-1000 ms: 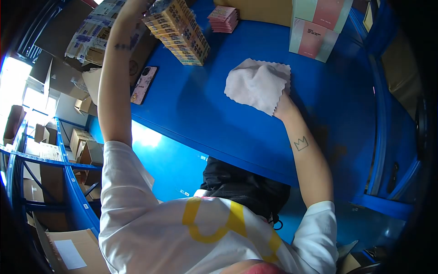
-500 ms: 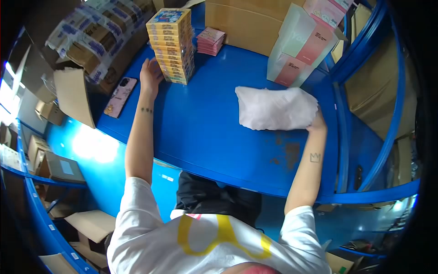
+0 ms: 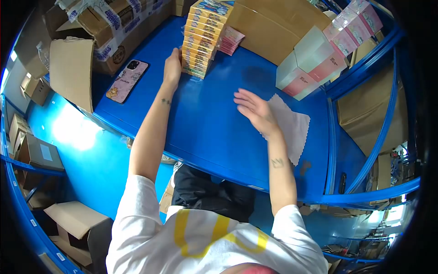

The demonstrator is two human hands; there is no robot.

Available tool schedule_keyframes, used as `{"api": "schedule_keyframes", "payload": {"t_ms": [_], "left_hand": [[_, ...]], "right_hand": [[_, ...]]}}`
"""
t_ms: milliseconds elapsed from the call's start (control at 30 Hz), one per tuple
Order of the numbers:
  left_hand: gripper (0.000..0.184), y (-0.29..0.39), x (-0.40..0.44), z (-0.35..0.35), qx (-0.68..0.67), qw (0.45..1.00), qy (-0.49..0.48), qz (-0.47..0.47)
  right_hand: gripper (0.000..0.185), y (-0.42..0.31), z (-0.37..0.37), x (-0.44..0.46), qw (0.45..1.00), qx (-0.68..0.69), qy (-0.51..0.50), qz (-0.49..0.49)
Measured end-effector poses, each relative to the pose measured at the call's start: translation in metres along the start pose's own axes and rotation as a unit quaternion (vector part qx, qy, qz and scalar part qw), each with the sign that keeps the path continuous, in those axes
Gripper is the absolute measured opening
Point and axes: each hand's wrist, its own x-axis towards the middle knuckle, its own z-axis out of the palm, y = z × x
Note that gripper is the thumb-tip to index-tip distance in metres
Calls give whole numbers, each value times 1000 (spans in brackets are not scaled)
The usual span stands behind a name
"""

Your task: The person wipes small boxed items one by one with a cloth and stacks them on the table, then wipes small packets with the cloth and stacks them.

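My left hand (image 3: 173, 67) is against the left side of a tall stack of yellow boxes (image 3: 200, 39), its fingers partly hidden behind the stack's edge. My right hand (image 3: 255, 108) is over the middle of the blue table (image 3: 210, 114), holding nothing, with its fingers spread and pointing left. A pale pink cloth (image 3: 292, 128) lies on the table, partly under my right wrist. Behind the yellow stack sits a small pile of pink packets (image 3: 232, 41). A phone in a pink case (image 3: 127, 81) lies left of my left forearm.
White and pink boxes (image 3: 310, 64) stand at the back right, with smaller pink boxes (image 3: 353, 27) beside them. A cardboard sheet (image 3: 278, 27) stands behind. Taped cartons (image 3: 116, 27) and an open flap (image 3: 70, 73) are at the left. Blue shelf posts (image 3: 331, 146) rise at the right.
My right hand has let go of the cloth and moved left; the cloth now lies on the table. My left hand came down from the stack's top to its side. The view has shifted.
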Motion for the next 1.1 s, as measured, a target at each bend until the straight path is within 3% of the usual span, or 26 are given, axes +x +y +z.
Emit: {"api": "schedule_keyframes", "payload": {"t_ms": [100, 367, 433, 567, 767, 1100], "left_hand": [[63, -7, 5, -8, 24, 1000, 15, 5], [61, 3, -2, -7, 77, 997, -1, 21], [59, -4, 1, -7, 52, 998, -12, 31], [53, -18, 6, -4, -24, 997, -44, 64], [50, -19, -18, 9, 116, 980, -92, 132], [74, -35, -43, 77, 147, 969, -146, 133]], "right_hand": [[60, 18, 39, 51, 996, 67, 36, 38], [77, 22, 90, 113, 990, 80, 113, 15], [79, 24, 91, 115, 989, 138, 43, -29], [77, 27, 99, 115, 989, 132, 55, -44], [68, 25, 87, 105, 991, 86, 87, -46], [54, 11, 30, 64, 983, 45, 164, 68]]}}
